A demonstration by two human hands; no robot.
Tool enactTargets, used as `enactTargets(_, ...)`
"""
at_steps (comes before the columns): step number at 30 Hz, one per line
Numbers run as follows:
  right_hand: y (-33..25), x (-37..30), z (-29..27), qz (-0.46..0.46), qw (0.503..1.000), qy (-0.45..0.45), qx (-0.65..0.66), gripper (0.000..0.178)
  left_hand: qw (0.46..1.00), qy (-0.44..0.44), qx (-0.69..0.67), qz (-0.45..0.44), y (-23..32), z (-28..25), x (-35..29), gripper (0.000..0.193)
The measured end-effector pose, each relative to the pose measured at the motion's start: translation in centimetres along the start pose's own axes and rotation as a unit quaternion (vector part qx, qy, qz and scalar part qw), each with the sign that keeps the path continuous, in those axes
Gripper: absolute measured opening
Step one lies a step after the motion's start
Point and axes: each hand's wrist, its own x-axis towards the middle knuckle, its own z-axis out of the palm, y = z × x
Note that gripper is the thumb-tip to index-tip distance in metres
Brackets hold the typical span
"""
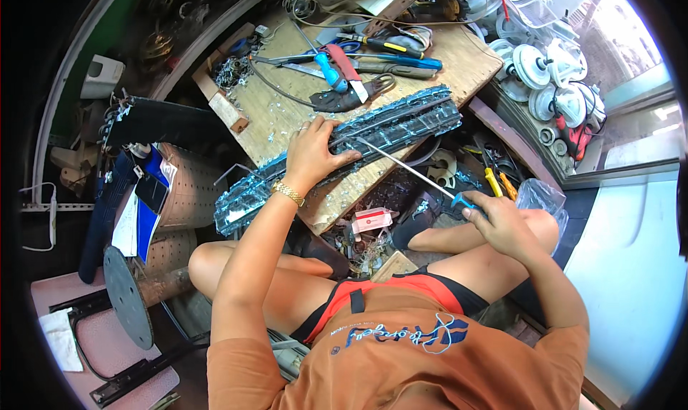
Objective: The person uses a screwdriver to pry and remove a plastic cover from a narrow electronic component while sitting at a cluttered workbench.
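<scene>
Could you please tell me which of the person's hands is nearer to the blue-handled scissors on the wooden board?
Left. The left hand presses the long dark slab just below the scissors; the right hand sits farther away, holding a screwdriver.

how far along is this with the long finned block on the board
Done: metal shavings already litter the wooden board. In hand: the left hand presses on the long finned block while the right hand drives a long screwdriver into its side. Left: the block is still in one piece.
</scene>
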Motion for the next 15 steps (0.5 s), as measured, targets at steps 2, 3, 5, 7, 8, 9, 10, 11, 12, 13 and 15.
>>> enactTargets(2,-0.8,0.8,-1.3,-0.025,1.000,-0.013,-0.008,0.039,1.000,0.000,-0.012,0.006,-0.4,0.0,-0.1,0.083)
enactTargets(3,-1.0,1.3,-2.0,-0.028,0.999,-0.034,-0.016,0.039,1.000,0.000,-0.013,0.003,-0.6,0.0,0.0,0.083)
enactTargets(5,-0.9,2.1,-2.9,-0.033,0.999,-0.042,-0.009,0.039,0.998,0.000,-0.061,0.014,-1.0,-0.1,0.1,0.078)
enactTargets(7,-1.6,3.1,-3.9,-0.048,0.997,-0.064,-0.003,0.038,0.995,-0.038,-0.083,0.039,-2.2,-0.7,0.0,0.073)
enactTargets(8,-2.2,3.6,-4.5,-0.049,0.997,-0.067,-0.003,0.038,0.989,-0.075,-0.105,0.069,-3.0,-1.2,0.1,0.068)
enactTargets(9,-2.7,4.0,-4.9,-0.032,0.996,-0.084,-0.006,0.038,0.979,-0.121,-0.151,0.065,-3.6,-1.6,0.3,0.059)
enactTargets(10,-3.1,4.4,-5.3,-0.016,0.995,-0.101,-0.009,0.037,0.978,-0.124,-0.154,0.064,-3.6,-1.6,0.4,0.059)
enactTargets(11,-3.4,4.7,-5.8,0.000,0.993,-0.115,-0.009,0.036,0.983,-0.101,-0.138,0.074,-3.4,-1.5,0.4,0.057)
enactTargets(12,-4.1,4.8,-6.4,0.003,0.993,-0.116,-0.007,0.036,0.986,-0.079,-0.120,0.084,-3.1,-1.7,0.3,0.055)
enactTargets(13,-5.0,5.1,-7.0,0.048,0.989,-0.142,0.015,0.035,0.989,-0.092,-0.098,0.068,-2.7,-1.7,0.0,0.052)
enactTargets(15,-7.6,5.9,-8.5,0.104,0.976,-0.190,0.024,0.032,0.988,-0.083,-0.112,0.066,-3.2,-1.7,0.0,0.051)
